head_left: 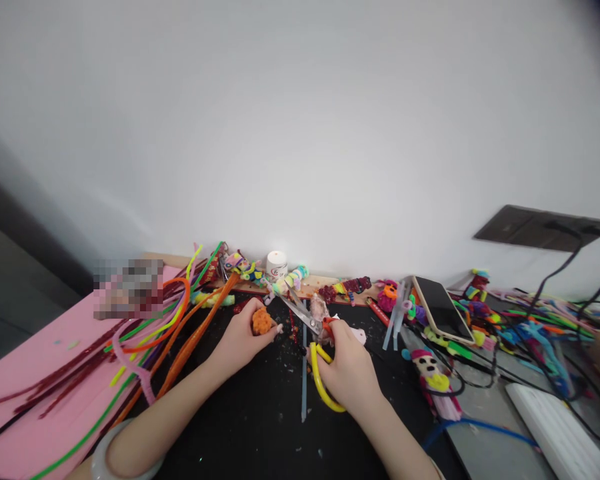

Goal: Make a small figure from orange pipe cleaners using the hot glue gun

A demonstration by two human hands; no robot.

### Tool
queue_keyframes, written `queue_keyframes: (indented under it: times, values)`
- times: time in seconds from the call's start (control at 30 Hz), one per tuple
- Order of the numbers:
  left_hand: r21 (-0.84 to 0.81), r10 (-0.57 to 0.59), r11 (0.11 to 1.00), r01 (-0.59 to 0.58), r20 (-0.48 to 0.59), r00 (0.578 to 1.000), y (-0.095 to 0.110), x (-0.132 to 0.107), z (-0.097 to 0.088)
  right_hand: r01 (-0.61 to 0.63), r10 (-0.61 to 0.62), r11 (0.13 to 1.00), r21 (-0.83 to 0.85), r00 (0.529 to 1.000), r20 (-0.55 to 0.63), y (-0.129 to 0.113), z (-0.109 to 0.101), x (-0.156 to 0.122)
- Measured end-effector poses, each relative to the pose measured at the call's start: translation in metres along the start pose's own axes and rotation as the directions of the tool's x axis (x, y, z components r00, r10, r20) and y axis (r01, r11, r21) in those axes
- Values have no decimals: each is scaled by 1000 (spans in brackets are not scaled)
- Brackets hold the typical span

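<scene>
My left hand (240, 339) is closed around a small orange fuzzy piece (261, 321), held over the black mat (260, 420). My right hand (347, 365) grips scissors (310, 327) by their yellow and orange handles; the metal blades point up and left, toward the orange piece. A brownish fuzzy figure (320, 308) lies just behind the blades. A pale bangle (105, 457) sits on my left wrist.
Long pipe cleaners (145, 340) in orange, green, yellow and dark red spread over a pink sheet (35, 373) at left. A phone (443, 308), small pipe-cleaner figures (433, 373), cables and a white glue pot (277, 265) lie along the wall. Clear glue sticks (304, 380) rest on the mat.
</scene>
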State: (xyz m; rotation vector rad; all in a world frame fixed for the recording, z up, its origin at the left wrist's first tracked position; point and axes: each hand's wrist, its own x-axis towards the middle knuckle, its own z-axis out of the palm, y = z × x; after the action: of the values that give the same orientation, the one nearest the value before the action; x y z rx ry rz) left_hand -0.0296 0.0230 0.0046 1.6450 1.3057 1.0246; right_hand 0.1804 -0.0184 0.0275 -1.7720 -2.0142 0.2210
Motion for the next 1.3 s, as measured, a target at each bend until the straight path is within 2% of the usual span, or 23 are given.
queue_keyframes:
  times: [0.13,0.3,0.5,0.8,1.0,1.17,1.3]
  values:
    - [30,27,999,-28,32,999,1,1,-1,12,-12,1000,7,1000,-6,1,1,0]
    - [23,123,992,-124,36,992,2,3,-2,-9,9,1000,2,1000,9,1,1,0]
    - [84,74,993,-85,120,990,5,1,-2,-18,18,1000,24,1000,15,0,-1,0]
    - [247,108,961,-123,71,992,5,-1,-1,-11,11,1000,26,1000,-7,2,2,2]
    - [226,186,954,-197,68,980,5,-3,-2,10,-10,1000,15,1000,-30,4,4,2]
    - [202,280,931,-304,140,950,4,-3,-2,0,1,1000,16,1000,-19,3,3,2]
    - [239,283,914,-328,203,937,6,-4,-3,1,-1,999,32,1000,2,4,3,3]
